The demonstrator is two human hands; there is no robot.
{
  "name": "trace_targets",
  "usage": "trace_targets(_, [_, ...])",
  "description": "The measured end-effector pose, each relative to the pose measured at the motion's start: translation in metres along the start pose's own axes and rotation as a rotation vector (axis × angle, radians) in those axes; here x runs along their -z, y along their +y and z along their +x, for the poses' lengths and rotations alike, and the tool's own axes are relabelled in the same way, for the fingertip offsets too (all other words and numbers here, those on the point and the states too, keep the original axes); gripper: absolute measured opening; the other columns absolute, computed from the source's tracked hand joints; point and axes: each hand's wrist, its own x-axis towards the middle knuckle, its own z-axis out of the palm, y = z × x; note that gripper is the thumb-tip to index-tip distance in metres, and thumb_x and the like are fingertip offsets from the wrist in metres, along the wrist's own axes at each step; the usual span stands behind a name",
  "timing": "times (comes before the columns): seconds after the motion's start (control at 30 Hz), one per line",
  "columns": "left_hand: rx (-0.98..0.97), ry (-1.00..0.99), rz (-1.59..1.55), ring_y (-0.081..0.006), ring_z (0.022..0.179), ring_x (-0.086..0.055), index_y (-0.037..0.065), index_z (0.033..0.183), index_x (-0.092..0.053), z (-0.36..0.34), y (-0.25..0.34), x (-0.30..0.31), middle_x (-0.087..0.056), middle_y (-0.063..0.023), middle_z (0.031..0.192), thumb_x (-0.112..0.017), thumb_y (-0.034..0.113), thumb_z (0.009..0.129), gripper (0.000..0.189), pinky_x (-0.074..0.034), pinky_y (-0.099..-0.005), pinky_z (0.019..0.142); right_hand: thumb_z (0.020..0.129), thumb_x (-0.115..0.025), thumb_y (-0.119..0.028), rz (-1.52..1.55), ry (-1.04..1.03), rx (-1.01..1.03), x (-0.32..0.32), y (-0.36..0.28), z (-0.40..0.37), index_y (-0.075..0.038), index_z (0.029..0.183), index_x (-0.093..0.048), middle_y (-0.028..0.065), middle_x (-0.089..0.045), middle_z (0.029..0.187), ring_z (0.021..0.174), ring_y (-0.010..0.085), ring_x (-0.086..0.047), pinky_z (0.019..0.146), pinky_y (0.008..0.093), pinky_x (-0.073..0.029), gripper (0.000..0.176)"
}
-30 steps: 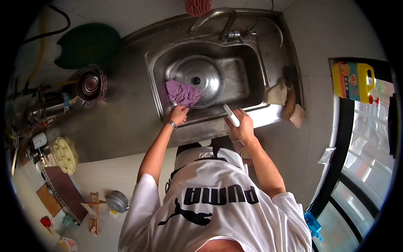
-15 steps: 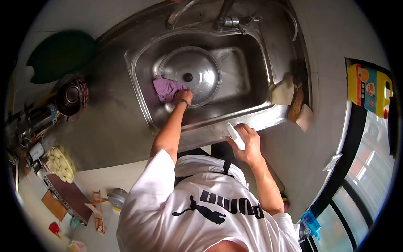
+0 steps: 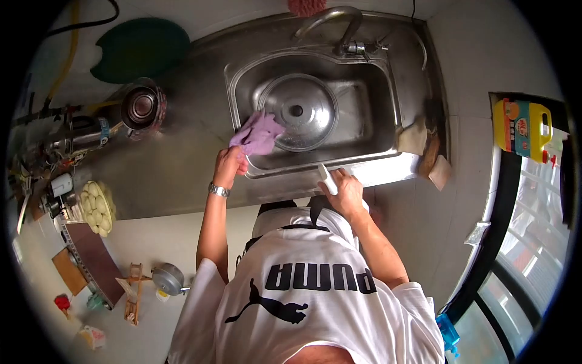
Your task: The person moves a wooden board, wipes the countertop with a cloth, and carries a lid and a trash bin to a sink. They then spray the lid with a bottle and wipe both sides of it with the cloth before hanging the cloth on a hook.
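Two hands: left hand (image 3: 230, 165) clutches crumpled purple cloth (image 3: 259, 134) over steel sink's (image 3: 364, 112) left rim; right hand (image 3: 343, 194) grips smooth white object (image 3: 328, 179) near front edge;
In sink: shiny round disc (image 3: 315, 121), dark-centred, partly behind cloth;
Around: curved faucet (image 3: 348, 33); green oval board (image 3: 142, 51).

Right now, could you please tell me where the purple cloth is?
In the head view, the purple cloth is left of centre, held in the person's left hand, over the left edge of the sink.
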Motion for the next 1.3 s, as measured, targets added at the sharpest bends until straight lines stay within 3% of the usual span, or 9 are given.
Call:
trace_targets(0.07, [-0.018, -0.017, -0.009, -0.0135, 0.046, -0.055, 0.002, 0.07, -0.056, -0.012, -0.003, 0.007, -0.059, -0.0082, 0.06, -0.051, 0.03, 0.086, 0.032, -0.045, -0.0247, 0.042, 0.075, -0.069, -0.03, 0.092, 0.026, 0.08, -0.003, -0.005, 0.002, -0.003, 0.089, -0.062, 0.0133, -0.061, 0.087, 0.075, 0.0354, -0.06, 0.066, 0.0431, -0.048, 0.032])
trace_targets(0.43, [-0.091, -0.069, 0.017, -0.0141, 0.046, -0.055, 0.001, 0.072, -0.057, -0.048, 0.006, 0.026, -0.06, -0.0087, 0.062, -0.049, 0.028, 0.088, 0.032, -0.045, -0.0249, 0.042, 0.074, -0.069, -0.028, -0.011, -0.088, 0.068, -0.008, -0.02, 0.002, -0.005, 0.091, -0.063, 0.0127, -0.062, 0.091, 0.076, 0.0343, -0.061, 0.068, 0.0424, -0.05, 0.029])
trace_targets(0.5, [-0.096, -0.055, -0.003, -0.0141, 0.046, -0.055, 0.0, 0.073, -0.057, -0.051, 0.008, 0.029, -0.06, -0.0089, 0.063, -0.048, 0.027, 0.088, 0.032, -0.045, -0.0248, 0.042, 0.074, -0.067, -0.028, 0.038, 0.038, 0.188, -0.008, -0.027, 0.004, -0.007, 0.084, -0.06, 0.0122, -0.06, 0.086, 0.071, 0.0346, -0.06, 0.064, 0.0432, -0.048, 0.024])
trace_targets(0.67, [-0.107, -0.028, -0.035, -0.0142, 0.046, -0.056, 0.0, 0.075, -0.058, -0.054, 0.01, 0.036, -0.061, -0.009, 0.063, -0.049, 0.027, 0.088, 0.032, -0.046, -0.0247, 0.042, 0.075, -0.067, -0.029, 0.091, -0.008, 0.239, -0.016, -0.041, 0.023, -0.008, 0.085, -0.06, 0.0124, -0.061, 0.089, 0.072, 0.0343, -0.06, 0.065, 0.0435, -0.048, 0.025])
trace_targets(0.8, [-0.101, -0.026, -0.068, -0.014, 0.047, -0.056, 0.001, 0.073, -0.057, -0.058, 0.009, 0.037, -0.061, -0.0089, 0.063, -0.05, 0.029, 0.087, 0.033, -0.046, -0.0246, 0.043, 0.075, -0.067, -0.033, -0.072, -0.094, 0.178, -0.023, -0.052, 0.043, -0.007, 0.086, -0.063, 0.0125, -0.061, 0.089, 0.075, 0.0337, -0.061, 0.066, 0.0429, -0.049, 0.029])
trace_targets(0.9, [-0.106, -0.035, -0.079, -0.0137, 0.047, -0.056, 0.001, 0.072, -0.057, -0.058, 0.006, 0.037, -0.061, -0.0087, 0.063, -0.052, 0.03, 0.087, 0.033, -0.046, -0.0243, 0.043, 0.075, -0.067, -0.032, -0.087, -0.037, 0.23, -0.024, -0.053, 0.051, -0.007, 0.088, -0.062, 0.0134, -0.062, 0.091, 0.077, 0.0342, -0.061, 0.067, 0.043, -0.049, 0.028])
trace_targets(1.0, [-0.114, -0.03, -0.078, -0.0137, 0.046, -0.056, 0.001, 0.072, -0.057, -0.057, 0.002, 0.038, -0.061, -0.0088, 0.063, -0.052, 0.03, 0.087, 0.033, -0.046, -0.0245, 0.043, 0.075, -0.067, -0.03, -0.04, -0.021, 0.126, -0.012, -0.058, 0.057, -0.007, 0.093, -0.062, 0.014, -0.062, 0.094, 0.08, 0.0352, -0.061, 0.069, 0.0433, -0.049, 0.03])
trace_targets(1.1, [-0.127, -0.032, -0.078, -0.0135, 0.046, -0.055, 0.0, 0.072, -0.057, -0.058, 0.003, 0.038, -0.061, -0.0087, 0.063, -0.052, 0.029, 0.087, 0.033, -0.046, -0.0246, 0.042, 0.076, -0.067, -0.028, 0.031, 0.123, 0.066, -0.003, -0.047, 0.064, -0.007, 0.096, -0.061, 0.0145, -0.061, 0.096, 0.08, 0.0365, -0.06, 0.071, 0.0437, -0.048, 0.03])
trace_targets(1.3, [-0.125, -0.039, -0.049, -0.0131, 0.046, -0.056, 0.001, 0.072, -0.057, -0.057, 0.01, 0.031, -0.06, -0.0079, 0.062, -0.048, 0.027, 0.089, 0.032, -0.045, -0.0244, 0.042, 0.076, -0.068, -0.029, 0.027, 0.111, -0.043, 0.014, -0.038, 0.074, -0.006, 0.082, -0.064, 0.0134, -0.062, 0.084, 0.078, 0.0352, -0.06, 0.068, 0.0433, -0.046, 0.024])
